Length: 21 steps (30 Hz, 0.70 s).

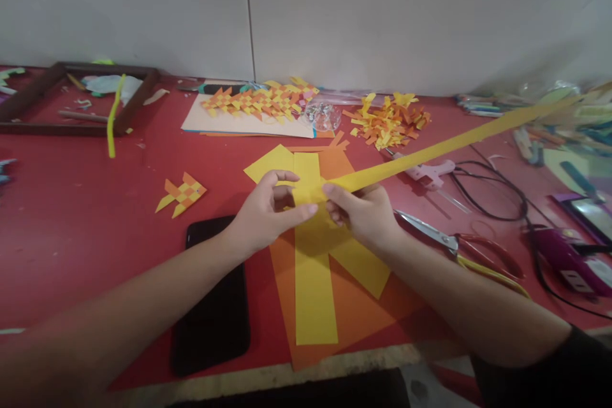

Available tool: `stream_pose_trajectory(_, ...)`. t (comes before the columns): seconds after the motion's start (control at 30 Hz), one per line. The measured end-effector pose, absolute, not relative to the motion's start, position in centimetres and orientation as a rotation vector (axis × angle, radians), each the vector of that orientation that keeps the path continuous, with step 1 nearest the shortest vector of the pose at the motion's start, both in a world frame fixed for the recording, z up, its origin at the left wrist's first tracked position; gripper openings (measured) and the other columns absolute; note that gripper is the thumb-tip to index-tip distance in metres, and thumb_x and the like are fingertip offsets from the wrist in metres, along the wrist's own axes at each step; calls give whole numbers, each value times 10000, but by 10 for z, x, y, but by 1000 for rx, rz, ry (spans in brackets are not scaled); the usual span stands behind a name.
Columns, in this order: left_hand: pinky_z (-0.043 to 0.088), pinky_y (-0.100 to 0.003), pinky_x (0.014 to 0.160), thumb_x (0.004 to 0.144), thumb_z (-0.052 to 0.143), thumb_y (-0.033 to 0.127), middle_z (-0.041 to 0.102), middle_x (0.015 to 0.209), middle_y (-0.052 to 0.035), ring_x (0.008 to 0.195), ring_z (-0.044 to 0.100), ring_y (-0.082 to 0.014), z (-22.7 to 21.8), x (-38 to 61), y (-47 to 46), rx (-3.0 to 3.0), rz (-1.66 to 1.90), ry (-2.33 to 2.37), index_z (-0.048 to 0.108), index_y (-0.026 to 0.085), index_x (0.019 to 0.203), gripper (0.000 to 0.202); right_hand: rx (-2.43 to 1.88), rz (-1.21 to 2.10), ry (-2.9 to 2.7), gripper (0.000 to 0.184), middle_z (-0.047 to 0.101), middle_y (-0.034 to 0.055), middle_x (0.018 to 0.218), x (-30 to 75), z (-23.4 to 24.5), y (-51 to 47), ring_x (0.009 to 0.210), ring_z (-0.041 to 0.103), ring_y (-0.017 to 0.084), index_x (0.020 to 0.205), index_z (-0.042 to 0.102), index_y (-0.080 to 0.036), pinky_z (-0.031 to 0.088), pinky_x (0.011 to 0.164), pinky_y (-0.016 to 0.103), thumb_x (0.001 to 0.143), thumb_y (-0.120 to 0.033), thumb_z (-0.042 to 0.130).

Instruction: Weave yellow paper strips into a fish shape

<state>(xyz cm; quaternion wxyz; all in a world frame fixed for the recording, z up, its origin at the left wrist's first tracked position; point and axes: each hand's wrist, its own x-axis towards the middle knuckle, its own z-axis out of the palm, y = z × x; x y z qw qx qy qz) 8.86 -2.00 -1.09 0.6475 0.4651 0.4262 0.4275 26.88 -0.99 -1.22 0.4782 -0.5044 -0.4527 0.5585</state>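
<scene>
A long yellow paper strip (421,156) slants up to the right, its near end between my hands. My right hand (366,211) pinches it with the thumb on top. My left hand (268,207) is curved around the strip's near end, thumb and fingers closing on it. Below lie wider yellow paper strips (314,296), crossing over orange paper sheets (363,306). Left of them is a woven orange and yellow paper fish (182,193). A black phone (213,312) lies under my left forearm.
Scissors (449,242) and a pink glue gun (428,173) with its cord lie right. Behind are a stack of woven fish (261,102) on white paper and a heap of paper scraps (389,120). A brown frame (138,105) stands back left; a purple device (571,261) lies far right.
</scene>
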Motion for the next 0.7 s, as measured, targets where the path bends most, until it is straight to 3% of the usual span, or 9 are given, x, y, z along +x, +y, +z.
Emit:
stream_pose_trajectory(0.2,451,-209,586,713,757,213,633,767,47,644,645,-109,-9,88,-23,1120,850,983,436,209,1047,463,-1179,1336,-1389,311,584,-10,482,263,-12,-21,386,493,74,586,636,-142,395,365,198,768,-367,749)
stream_pose_trajectory(0.37,512,-246,669,713,745,190,646,750,56,639,664,-104,-10,89,-22,1020,990,952,428,205,997,426,-1212,1337,-1263,347,576,-19,492,267,-14,-14,379,486,74,578,598,-155,388,357,205,737,-406,778)
stream_pose_trajectory(0.53,519,-250,698,732,714,153,620,605,91,624,650,-97,-12,88,-20,955,1102,977,422,197,970,379,-1280,1326,-1084,379,569,-13,488,271,-14,-4,378,481,76,552,596,-151,361,341,209,672,-430,822)
stream_pose_trajectory(0.7,537,-276,701,756,720,212,651,731,50,701,651,-113,-15,88,-17,862,1204,995,466,198,988,345,-1294,1266,-1013,377,568,-10,485,278,-15,2,379,474,72,548,603,-147,351,339,206,655,-424,835)
